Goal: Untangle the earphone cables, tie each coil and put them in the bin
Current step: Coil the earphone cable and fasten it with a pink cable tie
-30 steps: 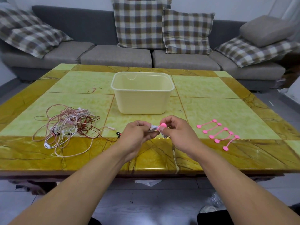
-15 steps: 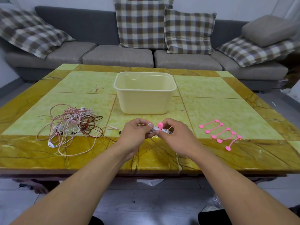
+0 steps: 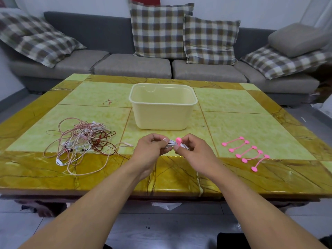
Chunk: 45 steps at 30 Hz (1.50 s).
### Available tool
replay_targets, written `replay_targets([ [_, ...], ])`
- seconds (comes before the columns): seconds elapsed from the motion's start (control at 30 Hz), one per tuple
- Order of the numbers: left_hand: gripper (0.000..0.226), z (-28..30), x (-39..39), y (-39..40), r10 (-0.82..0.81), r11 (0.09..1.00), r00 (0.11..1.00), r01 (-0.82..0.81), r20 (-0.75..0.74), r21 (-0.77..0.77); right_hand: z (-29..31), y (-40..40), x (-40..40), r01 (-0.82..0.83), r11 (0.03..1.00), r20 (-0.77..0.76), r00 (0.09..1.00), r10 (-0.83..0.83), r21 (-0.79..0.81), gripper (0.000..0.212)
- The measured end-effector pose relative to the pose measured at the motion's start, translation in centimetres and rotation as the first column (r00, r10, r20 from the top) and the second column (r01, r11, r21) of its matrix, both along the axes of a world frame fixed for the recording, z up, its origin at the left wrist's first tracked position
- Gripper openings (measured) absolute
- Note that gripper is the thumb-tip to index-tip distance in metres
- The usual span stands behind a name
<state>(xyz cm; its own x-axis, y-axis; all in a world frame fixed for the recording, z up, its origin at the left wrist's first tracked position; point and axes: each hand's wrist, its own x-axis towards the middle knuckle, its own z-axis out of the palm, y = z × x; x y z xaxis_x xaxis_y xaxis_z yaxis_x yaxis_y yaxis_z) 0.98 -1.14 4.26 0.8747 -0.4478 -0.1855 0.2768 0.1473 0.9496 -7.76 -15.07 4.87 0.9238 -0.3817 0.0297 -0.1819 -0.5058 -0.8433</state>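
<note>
Left hand (image 3: pixel 152 150) and right hand (image 3: pixel 194 151) meet above the near edge of the bench (image 3: pixel 251 178), fingers of both curled and pinching a small white coil (image 3: pixel 173 143) between them. A pink tie (image 3: pixel 178 140) stands up at the coil's middle, just beside the right fingertips; whether it is already fastened cannot be made out. Judged handling: the coil is very light, limp and springy, so the loops will spread if the pinch slackens; best held across the bundled middle, where all loops can be trapped at once, not by a loose end or earbud. The tie looks like soft rubbery plastic, bendy, with round ends that give the fingers something to pull on. The bin (image 3: pixel 162 112) stands beyond the fingers, well apart, open-topped; its floor is hidden behind the near wall, so its contents are unknown. Left of the left hand lies the tangle (image 3: pixel 80 141) of pink, white and dark red cables, individual cords not separable by eye, count unknown. Right of the right hand lie the spare ties (image 3: pixel 246 151), apparently five, some overlapping. Most of the coil is covered by the fingers; its plug and earbuds are not visible.
</note>
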Motion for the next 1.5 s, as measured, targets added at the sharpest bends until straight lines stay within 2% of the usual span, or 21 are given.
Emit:
replay_targets([
  [0.13, 0.003, 0.3, 0.9, 0.3, 0.030, 0.998, 0.991, -0.037, -0.130, -0.053, 0.1, -0.3, 0.6, 0.010, 0.993, 0.094, 0.995, -0.021, 0.115, 0.015],
  [0.33, 0.025, 0.4, 2.9, -0.3, 0.159, 0.986, 0.977, -0.165, -0.139, -0.027, 0.0, 0.0, 1.7, 0.096, 0.966, 0.135, 0.982, -0.132, 0.241, 0.013],
  [0.4, 0.028, 1.0, 3.7, -0.8, 0.185, 0.980, 0.971, -0.193, -0.151, -0.039, 0.1, -0.1, 2.1, 0.125, 0.934, 0.153, 0.971, -0.185, 0.335, 0.010],
  [0.53, 0.034, 2.5, 5.3, -2.0, 0.208, 0.975, 0.964, -0.217, -0.164, -0.042, 0.5, -0.6, 2.7, 0.139, 0.850, 0.190, 0.944, -0.268, 0.509, 0.022],
  [0.7, 0.053, 4.1, 6.6, -3.2, 0.211, 0.977, 0.957, -0.213, -0.197, 0.012, 0.7, -0.9, 2.8, 0.099, 0.822, 0.203, 0.946, -0.253, 0.561, 0.026],
  [0.83, 0.049, 4.1, 7.8, -3.6, 0.197, 0.980, 0.962, -0.186, -0.189, 0.077, 1.1, -0.8, 2.6, 0.056, 0.815, 0.231, 0.945, -0.229, 0.577, 0.026],
  [0.93, 0.039, 4.0, 8.7, -3.0, 0.196, 0.977, 0.963, -0.174, -0.186, 0.124, 1.2, -0.7, 2.5, 0.049, 0.819, 0.239, 0.945, -0.224, 0.572, 0.028],
  [1.1, 0.016, 3.5, 8.1, -2.1, 0.170, 0.984, 0.952, -0.148, -0.255, 0.103, 1.6, -0.4, 2.6, 0.053, 0.844, 0.254, 0.942, -0.220, 0.534, 0.023],
  [1.2, 0.010, 0.7, 6.3, -1.4, 0.180, 0.982, 0.936, -0.155, -0.303, 0.105, 1.4, -0.1, 2.8, 0.112, 0.927, 0.303, 0.925, -0.230, 0.359, 0.019],
  [1.3, 0.006, -1.6, 4.9, -0.4, 0.137, 0.990, 0.909, -0.115, -0.393, 0.079, 0.9, 0.4, 2.9, 0.152, 0.957, 0.342, 0.910, -0.234, 0.249, 0.027],
  [1.43, 0.004, -1.8, 3.6, 1.2, 0.022, 0.989, 0.926, 0.036, -0.377, 0.146, 0.5, 0.3, 3.5, 0.206, 0.971, 0.322, 0.917, -0.235, 0.124, 0.030],
  [1.5, 0.012, -1.3, 2.8, 1.7, -0.060, 0.973, 0.929, 0.136, -0.366, 0.185, 0.5, -0.1, 4.2, 0.212, 0.974, 0.301, 0.927, -0.225, 0.076, 0.031],
])
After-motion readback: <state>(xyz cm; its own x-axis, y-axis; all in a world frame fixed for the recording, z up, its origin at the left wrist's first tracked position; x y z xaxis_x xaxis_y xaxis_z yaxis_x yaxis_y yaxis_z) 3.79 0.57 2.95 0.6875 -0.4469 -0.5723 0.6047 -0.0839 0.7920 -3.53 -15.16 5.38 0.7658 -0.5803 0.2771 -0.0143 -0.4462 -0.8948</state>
